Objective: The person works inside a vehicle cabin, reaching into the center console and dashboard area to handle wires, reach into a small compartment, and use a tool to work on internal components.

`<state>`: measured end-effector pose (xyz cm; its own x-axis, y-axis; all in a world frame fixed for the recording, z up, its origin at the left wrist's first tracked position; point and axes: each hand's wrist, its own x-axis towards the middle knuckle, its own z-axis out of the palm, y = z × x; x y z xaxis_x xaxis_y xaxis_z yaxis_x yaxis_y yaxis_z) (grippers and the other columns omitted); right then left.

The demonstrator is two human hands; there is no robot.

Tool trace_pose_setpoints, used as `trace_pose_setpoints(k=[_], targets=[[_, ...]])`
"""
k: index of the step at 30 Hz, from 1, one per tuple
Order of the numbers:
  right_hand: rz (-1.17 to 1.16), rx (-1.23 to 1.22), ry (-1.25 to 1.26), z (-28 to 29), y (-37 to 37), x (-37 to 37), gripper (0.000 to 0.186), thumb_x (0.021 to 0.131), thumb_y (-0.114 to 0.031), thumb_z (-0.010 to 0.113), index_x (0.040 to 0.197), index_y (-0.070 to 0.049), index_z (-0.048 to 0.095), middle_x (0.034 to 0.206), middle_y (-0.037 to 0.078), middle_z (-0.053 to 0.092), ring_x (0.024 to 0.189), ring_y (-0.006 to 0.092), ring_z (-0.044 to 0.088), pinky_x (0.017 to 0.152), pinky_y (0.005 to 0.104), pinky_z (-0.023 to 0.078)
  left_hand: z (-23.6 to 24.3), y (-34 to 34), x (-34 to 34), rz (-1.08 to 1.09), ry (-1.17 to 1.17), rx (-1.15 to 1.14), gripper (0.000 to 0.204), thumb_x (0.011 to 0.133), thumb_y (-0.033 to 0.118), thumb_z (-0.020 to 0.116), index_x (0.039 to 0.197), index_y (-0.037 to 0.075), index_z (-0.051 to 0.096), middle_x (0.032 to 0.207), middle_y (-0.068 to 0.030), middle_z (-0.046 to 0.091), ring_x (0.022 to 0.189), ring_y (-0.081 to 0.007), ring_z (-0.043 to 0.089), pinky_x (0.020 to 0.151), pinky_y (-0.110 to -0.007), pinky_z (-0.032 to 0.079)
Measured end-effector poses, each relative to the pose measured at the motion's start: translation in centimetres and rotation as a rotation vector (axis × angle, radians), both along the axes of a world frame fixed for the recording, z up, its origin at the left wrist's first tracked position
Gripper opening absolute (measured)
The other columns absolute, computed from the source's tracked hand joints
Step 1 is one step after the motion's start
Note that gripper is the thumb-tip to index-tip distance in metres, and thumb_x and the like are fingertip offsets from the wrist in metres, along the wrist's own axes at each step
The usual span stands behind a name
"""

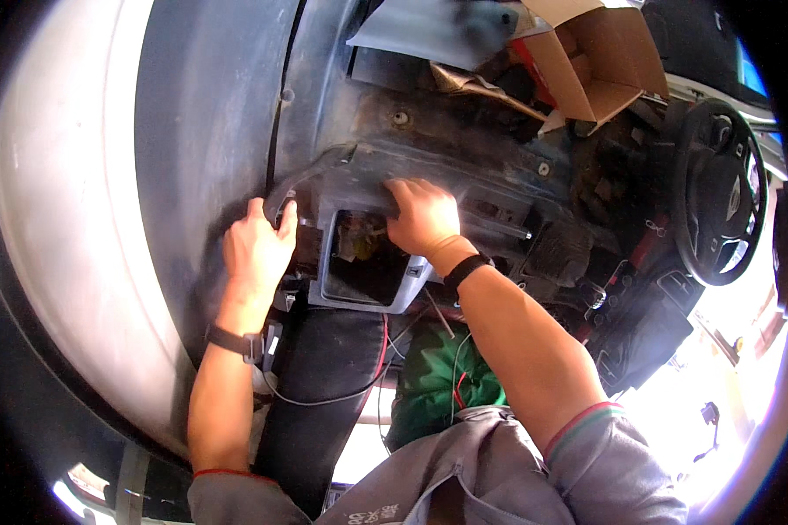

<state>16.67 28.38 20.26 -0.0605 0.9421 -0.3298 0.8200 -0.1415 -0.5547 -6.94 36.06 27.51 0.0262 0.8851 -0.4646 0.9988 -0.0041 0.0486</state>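
My left hand (259, 247) has its thumb and fingers around the lower end of a black curved bar (311, 168), which looks like a lever. To the right, my right hand (426, 216) is closed over the upper edge of a grey centre console (331, 299). The console has a large rectangular opening at its near end, and through it a dark space with some debris shows. The fingertips of my right hand are partly hidden at the console's edge. Both wrists wear dark bands.
An opened cardboard box (620, 83) stands on the stripped car floor (464, 131) at the far right. A steering wheel (720, 192) is beyond the console's right end. Near me are a black seat (320, 385), a grey cable (320, 403) and green cloth (442, 376).
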Motion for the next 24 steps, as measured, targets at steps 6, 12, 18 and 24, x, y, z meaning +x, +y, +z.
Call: trace_pose_setpoints(k=[6, 12, 18, 24], targets=[[0.005, 0.019, 0.005, 0.6, 0.2, -0.5, 0.05, 0.065, -0.013, 0.069, 0.114, -0.007, 0.063, 0.112, 0.012, 0.069, 0.106, 0.0292, 0.064, 0.092, 0.0404, 0.052, -0.9, 0.5, 0.0, 0.001, 0.015, -0.004, 0.054, 0.09, 0.05, 0.061, 0.125, 0.009, 0.059, 0.079, -0.026, 0.069, 0.076, -0.0447, 0.068, 0.07, -0.052, 0.054], [0.028, 0.02, -0.021, 1.0, 0.5, -0.4, 0.052, 0.063, -0.015, 0.074, 0.113, -0.007, 0.062, 0.113, 0.013, 0.068, 0.108, 0.0294, 0.064, 0.092, 0.0397, 0.053, -2.3, 1.2, -1.0, -0.16, -0.663, 0.138, 0.053, 0.08, 0.006, 0.072, 0.13, 0.007, 0.056, 0.126, -0.0187, 0.061, 0.116, -0.0338, 0.06, 0.101, -0.041, 0.048], [0.025, 0.039, -0.024, 1.2, 0.7, -0.4, 0.052, 0.063, -0.015, 0.074, 0.113, -0.008, 0.063, 0.113, 0.012, 0.068, 0.108, 0.0291, 0.064, 0.092, 0.0395, 0.053, -3.7, 0.5, -1.4, -0.013, -0.735, 0.172, 0.029, 0.082, -0.003, 0.066, 0.11, 0.002, 0.063, 0.115, -0.0188, 0.065, 0.106, -0.0363, 0.065, 0.092, -0.039, 0.053], [0.026, 0.024, -0.083, 1.2, 0.8, -0.5, 0.051, 0.063, -0.015, 0.074, 0.113, -0.009, 0.063, 0.111, 0.011, 0.069, 0.107, 0.0289, 0.065, 0.09, 0.039, 0.054, -2.8, -1.5, -0.6, -0.135, -0.453, 0.245, 0.036, 0.081, 0.0, 0.064, 0.116, 0.007, 0.059, 0.117, -0.0196, 0.063, 0.096, -0.0401, 0.066, 0.082, -0.044, 0.057]])
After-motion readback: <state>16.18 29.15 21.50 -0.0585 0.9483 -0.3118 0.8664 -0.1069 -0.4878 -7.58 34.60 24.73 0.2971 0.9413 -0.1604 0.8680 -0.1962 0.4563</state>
